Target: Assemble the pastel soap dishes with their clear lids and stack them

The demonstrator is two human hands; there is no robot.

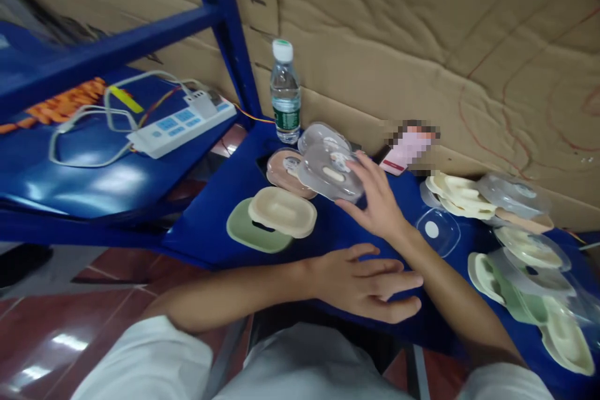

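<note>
My right hand (375,197) grips the right end of a clear plastic lid (312,169), with the thumb at its near edge and the fingers over the top. Under and behind it lie another clear lid (321,134) and a pinkish lidded piece (281,169). My left hand (370,284) hovers near the table's front edge, fingers spread and nothing in them, close to my right forearm. To the left, a cream oval piece (284,211) partly overlaps a green one (255,228).
A water bottle (285,97) stands at the back, and a phone (405,150) leans against the cardboard (422,44). Several cream, green and clear pieces (520,300) are heaped at right, beside a flat clear lid (447,237). A power strip (182,128) sits beyond the blue frame (229,31).
</note>
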